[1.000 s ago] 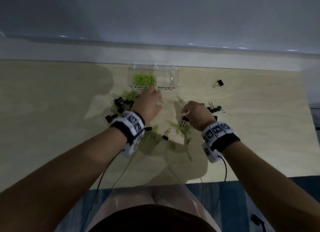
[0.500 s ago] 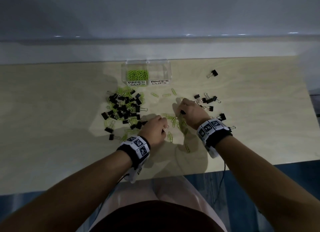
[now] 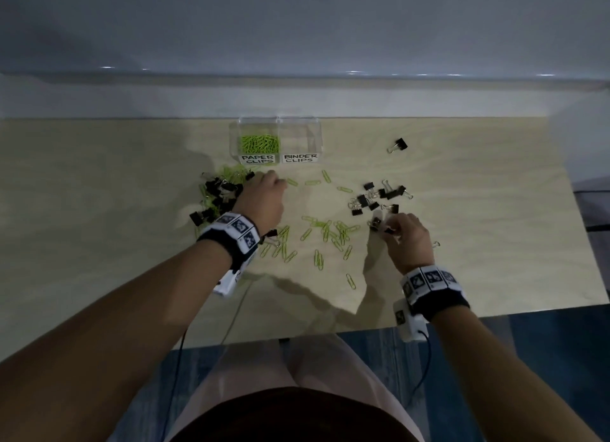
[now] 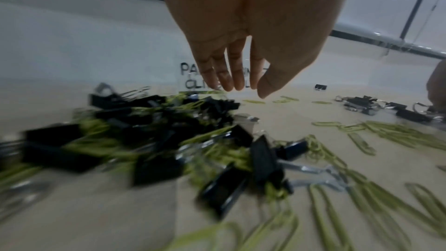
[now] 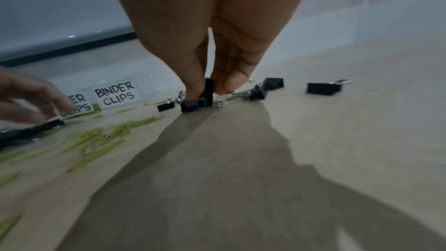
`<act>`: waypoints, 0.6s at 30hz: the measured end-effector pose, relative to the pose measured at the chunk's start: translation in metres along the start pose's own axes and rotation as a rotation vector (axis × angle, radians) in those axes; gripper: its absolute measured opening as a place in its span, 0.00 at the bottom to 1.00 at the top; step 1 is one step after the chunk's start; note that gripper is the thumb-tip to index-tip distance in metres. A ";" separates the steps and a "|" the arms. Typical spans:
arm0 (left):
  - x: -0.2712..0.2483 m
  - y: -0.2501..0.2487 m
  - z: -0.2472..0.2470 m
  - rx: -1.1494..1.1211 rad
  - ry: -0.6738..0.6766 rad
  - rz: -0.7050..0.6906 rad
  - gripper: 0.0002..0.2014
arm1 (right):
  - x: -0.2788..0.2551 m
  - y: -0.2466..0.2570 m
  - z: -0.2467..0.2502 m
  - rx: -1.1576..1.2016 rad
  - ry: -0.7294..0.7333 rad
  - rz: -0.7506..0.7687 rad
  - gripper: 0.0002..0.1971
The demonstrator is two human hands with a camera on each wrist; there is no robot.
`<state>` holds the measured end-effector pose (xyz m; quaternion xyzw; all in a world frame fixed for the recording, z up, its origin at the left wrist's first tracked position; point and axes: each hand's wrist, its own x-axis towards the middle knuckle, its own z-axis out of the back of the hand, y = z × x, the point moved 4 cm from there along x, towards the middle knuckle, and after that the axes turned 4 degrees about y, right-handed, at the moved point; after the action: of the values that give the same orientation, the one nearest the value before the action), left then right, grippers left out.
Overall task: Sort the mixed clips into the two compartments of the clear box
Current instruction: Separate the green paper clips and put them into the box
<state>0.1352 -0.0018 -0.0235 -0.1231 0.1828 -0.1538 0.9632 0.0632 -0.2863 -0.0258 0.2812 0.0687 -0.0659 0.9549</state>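
Observation:
The clear box [image 3: 298,124] stands at the table's far edge, labelled PAPER CLIPS on the left and BINDER CLIPS on the right. Green paper clips [image 3: 259,143] fill the left compartment; the right one looks empty. My left hand [image 3: 264,197] hovers with straight fingers [image 4: 237,75] over the mixed pile of black binder clips and green paper clips [image 3: 219,195], holding nothing. My right hand [image 3: 401,230] pinches a black binder clip [image 5: 209,91] between thumb and fingers, low over the table beside a group of binder clips [image 3: 378,195].
Loose green paper clips [image 3: 330,233] lie scattered between my hands. A lone binder clip [image 3: 398,144] sits at the far right of the box. The table's near edge [image 3: 330,332] is close to my body; wrist cables hang over it.
My left hand moved forward from the loose paper clips to the mixed pile near the box. My right hand shifted right to the binder clip group and pinches one.

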 end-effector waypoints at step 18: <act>-0.019 -0.043 -0.051 0.051 0.094 -0.159 0.24 | -0.023 0.099 -0.066 -0.014 0.224 0.363 0.04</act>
<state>0.0874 -0.0442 -0.0506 -0.1054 0.2134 -0.2400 0.9411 0.0510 -0.1659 -0.0246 0.2880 0.1228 0.1394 0.9394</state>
